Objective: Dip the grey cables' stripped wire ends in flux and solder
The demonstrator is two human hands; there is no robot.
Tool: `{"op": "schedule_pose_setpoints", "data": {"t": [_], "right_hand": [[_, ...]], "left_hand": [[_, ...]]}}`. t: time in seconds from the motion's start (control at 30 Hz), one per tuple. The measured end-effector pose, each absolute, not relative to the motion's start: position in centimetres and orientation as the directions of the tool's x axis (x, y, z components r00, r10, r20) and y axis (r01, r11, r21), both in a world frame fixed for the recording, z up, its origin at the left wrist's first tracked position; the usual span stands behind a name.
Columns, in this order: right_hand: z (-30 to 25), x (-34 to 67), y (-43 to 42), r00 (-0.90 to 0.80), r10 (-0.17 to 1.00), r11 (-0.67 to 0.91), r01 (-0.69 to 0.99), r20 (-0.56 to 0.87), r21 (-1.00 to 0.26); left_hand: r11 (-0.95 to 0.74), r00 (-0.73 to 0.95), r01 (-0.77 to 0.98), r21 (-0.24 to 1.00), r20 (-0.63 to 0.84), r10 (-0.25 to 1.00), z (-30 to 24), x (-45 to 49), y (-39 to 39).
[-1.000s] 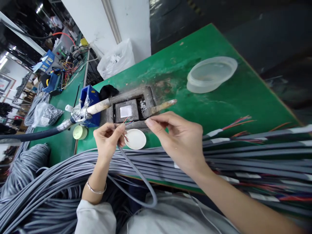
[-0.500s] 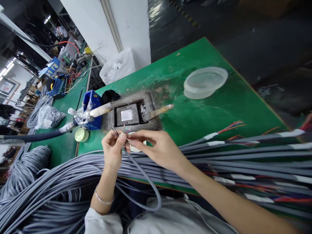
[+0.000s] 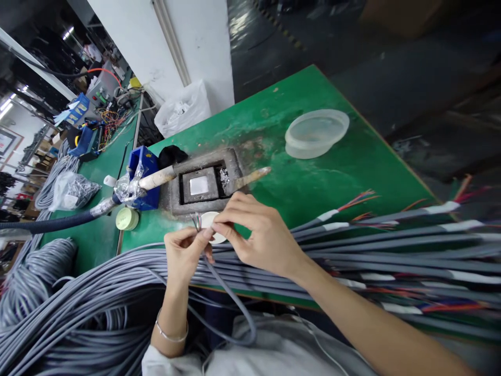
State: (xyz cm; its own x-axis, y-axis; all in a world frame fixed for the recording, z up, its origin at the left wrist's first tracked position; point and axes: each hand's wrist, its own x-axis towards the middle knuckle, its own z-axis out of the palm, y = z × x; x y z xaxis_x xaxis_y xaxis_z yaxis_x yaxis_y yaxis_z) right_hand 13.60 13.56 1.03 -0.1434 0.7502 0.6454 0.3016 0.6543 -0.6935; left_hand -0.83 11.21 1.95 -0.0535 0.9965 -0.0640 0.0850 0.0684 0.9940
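Observation:
My left hand (image 3: 187, 250) pinches a grey cable (image 3: 227, 290) close to its stripped end. Several thin coloured wires (image 3: 197, 221) stick up past its fingertips, and the cable loops down towards my lap. Beside it, my right hand (image 3: 256, 235) is closed, thumb against fingertips, almost touching the left thumb. What lies between its fingers, if anything, is too small to make out. Just behind the fingers sits a round white dish (image 3: 210, 222), partly covered by the right hand. Farther back stands a solder pot (image 3: 199, 185) with a bright square of metal in its middle.
Grey cables (image 3: 129, 263) run in a thick bundle across the table's front. A fume hose (image 3: 50, 222) reaches in from the left beside a blue bin (image 3: 143, 177). A scraper (image 3: 252, 177) rests on the pot's rim; a clear plastic lid (image 3: 317, 133) lies on the green table (image 3: 289, 193).
The wire ends now point more upright and closer together. My right hand has lifted its fingers slightly and bent them more. The whole view has shifted a little.

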Motion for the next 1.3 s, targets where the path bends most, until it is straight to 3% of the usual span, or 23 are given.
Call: {"op": "schedule_pose_setpoints", "data": {"t": [0.1,0.23,0.3,0.43,0.9,1.1,1.3], "right_hand": [[1.1,13.7,13.6,-0.160,0.811,0.585,0.181,0.563,-0.790],[0.9,13.5,13.8,0.047,0.948,0.315,-0.036,0.313,-0.948],[0.9,13.3,13.7,0.025,0.971,0.239,-0.109,0.237,-0.965],[0.9,12.7,13.4,-0.092,0.967,0.224,-0.136,0.238,-0.965],[0.7,12.5,13.1,-0.061,0.950,0.301,-0.064,0.305,-0.951],[0.4,12.5,13.2,0.107,0.960,0.271,-0.118,0.259,-0.955],[0.4,12.1,13.2,-0.074,0.980,0.166,-0.224,0.187,-0.960]], "left_hand": [[0.019,-0.108,0.115,0.993,-0.007,0.994,2.0,-1.1,10.6],[-0.040,-0.223,0.039,0.998,0.048,0.974,1.7,-1.0,10.3],[-0.052,-0.248,0.022,0.998,0.056,0.967,1.6,-0.8,10.2],[-0.082,-0.263,0.028,0.996,0.087,0.961,1.5,-0.5,10.1],[-0.112,-0.381,0.054,0.992,0.124,0.916,1.4,0.5,10.0],[-0.105,-0.403,0.049,0.993,0.116,0.908,1.9,0.1,10.0],[-0.110,-0.368,0.047,0.993,0.120,0.922,1.9,0.1,9.9]]}}
